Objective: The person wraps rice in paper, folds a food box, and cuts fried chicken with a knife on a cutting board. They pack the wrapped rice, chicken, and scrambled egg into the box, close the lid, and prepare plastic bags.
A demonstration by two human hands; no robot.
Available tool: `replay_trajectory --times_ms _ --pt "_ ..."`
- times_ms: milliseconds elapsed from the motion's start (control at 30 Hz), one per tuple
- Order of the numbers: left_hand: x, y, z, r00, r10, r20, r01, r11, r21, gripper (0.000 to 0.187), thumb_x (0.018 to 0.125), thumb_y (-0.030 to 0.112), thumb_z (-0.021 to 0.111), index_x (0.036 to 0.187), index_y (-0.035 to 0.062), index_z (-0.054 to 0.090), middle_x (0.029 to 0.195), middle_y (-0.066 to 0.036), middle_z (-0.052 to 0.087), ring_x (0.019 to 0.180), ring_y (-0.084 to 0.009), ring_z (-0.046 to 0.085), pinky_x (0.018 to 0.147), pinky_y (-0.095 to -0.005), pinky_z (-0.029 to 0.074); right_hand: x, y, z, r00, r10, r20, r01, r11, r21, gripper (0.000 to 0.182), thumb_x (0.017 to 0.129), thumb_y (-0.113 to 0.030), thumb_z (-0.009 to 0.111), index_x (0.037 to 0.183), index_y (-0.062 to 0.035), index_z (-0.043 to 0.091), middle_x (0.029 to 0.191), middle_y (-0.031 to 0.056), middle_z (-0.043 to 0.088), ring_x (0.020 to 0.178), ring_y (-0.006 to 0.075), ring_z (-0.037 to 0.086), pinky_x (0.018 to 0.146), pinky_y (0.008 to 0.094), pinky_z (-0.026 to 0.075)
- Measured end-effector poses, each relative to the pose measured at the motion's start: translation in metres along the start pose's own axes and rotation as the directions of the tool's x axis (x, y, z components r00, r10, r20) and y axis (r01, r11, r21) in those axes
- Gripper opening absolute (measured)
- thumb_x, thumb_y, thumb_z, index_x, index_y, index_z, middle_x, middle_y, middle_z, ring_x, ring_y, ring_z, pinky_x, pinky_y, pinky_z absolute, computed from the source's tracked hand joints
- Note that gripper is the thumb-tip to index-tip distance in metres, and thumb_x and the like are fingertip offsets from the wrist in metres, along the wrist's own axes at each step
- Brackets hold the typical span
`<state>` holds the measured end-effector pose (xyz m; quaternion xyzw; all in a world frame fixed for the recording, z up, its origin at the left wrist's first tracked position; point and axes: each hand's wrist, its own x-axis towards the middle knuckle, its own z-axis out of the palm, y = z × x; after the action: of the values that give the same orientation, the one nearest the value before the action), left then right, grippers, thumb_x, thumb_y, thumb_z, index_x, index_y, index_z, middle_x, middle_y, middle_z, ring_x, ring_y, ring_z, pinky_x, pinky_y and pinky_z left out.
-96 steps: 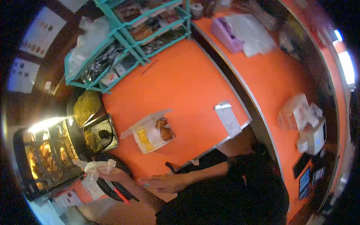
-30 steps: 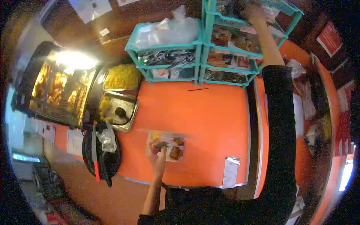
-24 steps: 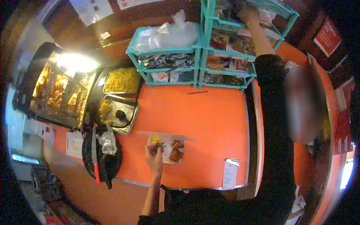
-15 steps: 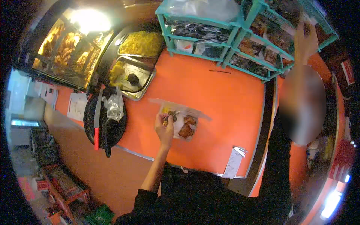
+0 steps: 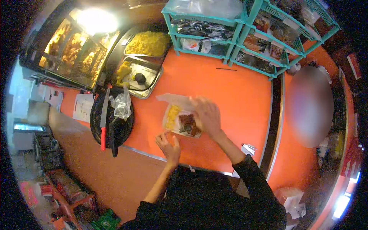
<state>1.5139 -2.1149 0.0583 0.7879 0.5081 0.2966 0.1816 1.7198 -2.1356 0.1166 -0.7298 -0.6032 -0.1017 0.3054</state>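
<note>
An unfolded paper wrapper [image 5: 178, 100] lies on the orange counter [image 5: 237, 99], bearing yellow food [image 5: 172, 116] on its left half. Beside that food are brown pieces [image 5: 188, 125], with something dark and shiny among them. My left hand [image 5: 168, 148] is at the near left edge of the wrapper, fingers apart, nothing visible in it. Over the wrapper's right side is my right hand [image 5: 207, 116], slightly blurred; its palm side is hidden, so I cannot make out what it holds, if anything.
At the left, a black round board [image 5: 96, 111] carries a red-handled knife [image 5: 103, 122] and a plastic bag [image 5: 122, 104]. Metal trays [image 5: 147, 90] and a lit display case [image 5: 71, 53] stand behind. Teal racks [image 5: 235, 42] hold packets; a receipt [image 5: 247, 149] lies at the right.
My right hand has come down from the teal rack to the wrapper. My left hand has drawn back from the food to the near edge. A dark shiny item now shows on the brown pieces.
</note>
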Motion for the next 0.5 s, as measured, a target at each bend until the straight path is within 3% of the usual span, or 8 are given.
replay_trajectory --times_ms 67,133,200,267,333,433,467,500 --pt "-0.030 -0.007 -0.001 0.993 -0.111 0.034 0.112 0.993 -0.022 0.031 0.077 0.009 0.064 0.106 -0.0001 0.057 0.104 -0.018 0.052 0.101 -0.0336 0.048 0.087 -0.0428 0.039 -0.002 0.011 -0.004 0.997 0.046 -0.058 -0.052 0.993 -0.105 0.040 0.086 -0.022 0.053 0.125 -0.0143 0.056 0.112 0.0165 0.060 0.101 0.0308 0.060 0.083 0.0447 0.050" --pt "-0.041 0.002 -0.003 0.888 -0.062 0.455 0.268 0.875 -0.404 0.042 0.077 0.011 0.066 0.115 -0.0001 0.052 0.110 -0.019 0.050 0.106 -0.0344 0.046 0.091 -0.0434 0.038 -0.010 0.024 -0.006 0.950 0.220 0.221 -0.230 0.973 0.021 0.046 0.085 -0.021 0.055 0.129 -0.0132 0.052 0.107 0.0147 0.063 0.094 0.0299 0.063 0.077 0.0471 0.051" --pt "-0.036 0.043 -0.015 0.920 0.284 0.270 -0.140 0.882 -0.449 0.042 0.078 0.013 0.068 0.115 0.0001 0.052 0.110 -0.018 0.052 0.109 -0.0338 0.048 0.094 -0.0426 0.039 -0.017 -0.005 -0.036 0.886 0.317 0.338 -0.336 0.942 -0.005 0.049 0.083 -0.016 0.057 0.131 -0.0143 0.050 0.094 0.0142 0.064 0.083 0.0302 0.064 0.069 0.0438 0.052" --pt "-0.034 0.084 -0.019 0.964 0.209 0.162 -0.119 0.890 -0.440 0.039 0.079 0.012 0.068 0.114 0.0003 0.054 0.107 -0.017 0.054 0.106 -0.0326 0.051 0.093 -0.0416 0.041 -0.025 -0.040 -0.068 0.793 0.412 0.448 -0.437 0.898 -0.053 0.054 0.081 -0.011 0.059 0.133 -0.0155 0.048 0.080 0.0138 0.065 0.073 0.0305 0.065 0.062 0.0405 0.054" --pt "-0.046 0.069 -0.009 0.989 0.134 0.054 -0.097 0.894 -0.437 0.036 0.080 0.010 0.068 0.113 0.0004 0.056 0.105 -0.016 0.057 0.103 -0.0314 0.054 0.091 -0.0405 0.043 -0.036 -0.061 -0.083 0.651 0.340 0.679 -0.611 0.765 0.203 0.053 0.078 -0.018 0.065 0.129 -0.0170 0.052 0.077 0.0144 0.065 0.072 0.0309 0.065 0.064 0.0409 0.054" --pt "-0.044 -0.014 -0.013 0.931 0.200 0.307 -0.011 0.853 -0.522 0.017 0.081 0.006 0.067 0.097 -0.0002 0.064 0.084 -0.012 0.064 0.077 -0.0215 0.062 0.073 -0.0330 0.050 -0.063 -0.038 -0.074 0.817 0.088 0.570 -0.430 0.752 0.501 0.059 0.073 -0.033 0.074 0.126 -0.0198 0.053 0.079 0.0131 0.066 0.070 0.0307 0.064 0.066 0.0429 0.053" --pt "-0.027 -0.013 -0.038 0.940 0.114 0.321 0.054 0.881 -0.470 0.011 0.082 0.005 0.066 0.091 -0.0004 0.065 0.078 -0.011 0.064 0.069 -0.0187 0.062 0.067 -0.0306 0.051 -0.061 -0.028 -0.071 0.781 0.206 0.590 -0.427 0.866 0.262 0.071 0.066 -0.048 0.078 0.123 -0.0168 0.050 0.079 0.0112 0.066 0.072 0.0314 0.064 0.068 0.0449 0.052" --pt "-0.018 -0.027 -0.034 0.961 0.012 0.277 0.137 0.847 -0.514 0.008 0.081 0.005 0.066 0.087 -0.0011 0.064 0.075 -0.010 0.063 0.065 -0.0166 0.061 0.063 -0.0286 0.050 -0.057 -0.022 -0.061 0.781 0.214 0.587 -0.432 0.864 0.260 0.071 0.066 -0.048 0.078 0.123 -0.0168 0.050 0.079 0.0112 0.066 0.072 0.0314 0.064 0.068 0.0449 0.052"
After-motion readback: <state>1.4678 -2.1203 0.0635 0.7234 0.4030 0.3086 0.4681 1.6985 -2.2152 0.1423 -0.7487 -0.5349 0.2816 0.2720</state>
